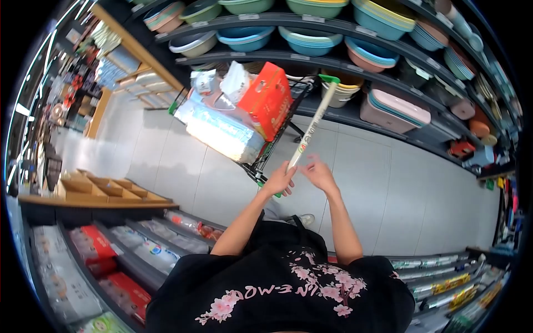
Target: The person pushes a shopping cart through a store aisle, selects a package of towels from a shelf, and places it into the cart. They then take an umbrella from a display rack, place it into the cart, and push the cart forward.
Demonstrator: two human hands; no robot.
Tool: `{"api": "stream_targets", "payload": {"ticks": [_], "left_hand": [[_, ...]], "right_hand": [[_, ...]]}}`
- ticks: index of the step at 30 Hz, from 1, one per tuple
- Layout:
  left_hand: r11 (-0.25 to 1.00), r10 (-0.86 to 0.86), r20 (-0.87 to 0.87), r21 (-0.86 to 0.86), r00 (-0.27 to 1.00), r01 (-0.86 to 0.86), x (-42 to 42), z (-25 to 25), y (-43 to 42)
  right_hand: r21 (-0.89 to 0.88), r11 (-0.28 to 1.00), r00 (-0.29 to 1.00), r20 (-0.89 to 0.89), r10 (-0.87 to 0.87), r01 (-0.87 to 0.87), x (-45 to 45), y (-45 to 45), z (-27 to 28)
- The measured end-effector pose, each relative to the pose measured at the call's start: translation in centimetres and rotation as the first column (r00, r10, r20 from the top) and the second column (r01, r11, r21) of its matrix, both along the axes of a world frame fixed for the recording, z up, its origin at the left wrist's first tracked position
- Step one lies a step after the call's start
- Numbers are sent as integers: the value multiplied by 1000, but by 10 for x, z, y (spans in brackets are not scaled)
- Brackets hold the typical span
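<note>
My left hand (279, 181) is wrapped around the lower end of a shopping cart's pale, printed handle (312, 129), which has green ends. To the right of the handle is my right hand (320, 175), lifted and apart from it; its fingers are slightly blurred but look spread, with nothing visible in them. The cart holds a large red carton (267, 101), a shiny plastic-wrapped pack in pale blue and white (225, 131), a white package (235, 83) and a small silvery bag (205, 82).
Shelves of stacked plastic basins (311, 40) curve across the far side, with pink lidded bins (395, 110) low down. Nearer are a rack of packaged goods (147, 250) at left, a wooden divided tray (102, 188), and long wrapped rolls (444, 283) at right. Tiled floor (366, 172) lies between.
</note>
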State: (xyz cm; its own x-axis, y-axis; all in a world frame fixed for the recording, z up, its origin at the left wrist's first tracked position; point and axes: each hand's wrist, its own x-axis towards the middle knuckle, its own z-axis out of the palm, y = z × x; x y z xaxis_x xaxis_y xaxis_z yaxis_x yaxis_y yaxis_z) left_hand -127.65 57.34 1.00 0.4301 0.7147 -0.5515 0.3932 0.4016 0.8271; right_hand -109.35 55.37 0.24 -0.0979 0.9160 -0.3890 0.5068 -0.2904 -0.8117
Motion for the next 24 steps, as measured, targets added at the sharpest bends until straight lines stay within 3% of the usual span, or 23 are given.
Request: {"api": "stream_targets", "payload": {"ticks": [2,5,6,8,9,11,13,15,17,19,24], "left_hand": [[1000,1,-30,21,1000,-1,-2,-2,-1],[997,-11,-78,80,997,17,-4,3,-1],[996,-21,-86,83,996,28,-3,4,0],[995,-30,-83,96,996,38,-1,7,1],[995,-28,-80,93,996,36,0,4,1],[995,-68,-29,73,997,70,2,-3,4],[992,-99,1,73,995,99,2,-7,7],[985,-165,65,57,984,161,3,-11,14],[963,-262,83,93,961,255,4,-30,23],[862,-412,-54,302,910,408,2,-35,30],[706,-634,-59,362,771,608,-34,-5,51]], "right_hand": [[254,931,945,130,-300,261,-2,16,-8],[280,934,948,163,-273,221,-14,39,-33],[279,936,949,166,-268,215,-17,42,-33],[70,948,950,21,-313,311,-24,46,-34],[68,949,950,25,-311,309,-26,46,-37],[74,897,896,-130,-424,435,-30,47,-44],[80,880,883,-81,-462,468,-38,42,-15],[92,858,863,-35,-504,505,-46,43,-9],[237,796,818,5,-575,557,-41,43,-38],[251,788,810,26,-585,562,-36,40,-47],[219,683,712,-95,-696,697,-56,42,-23]]}}
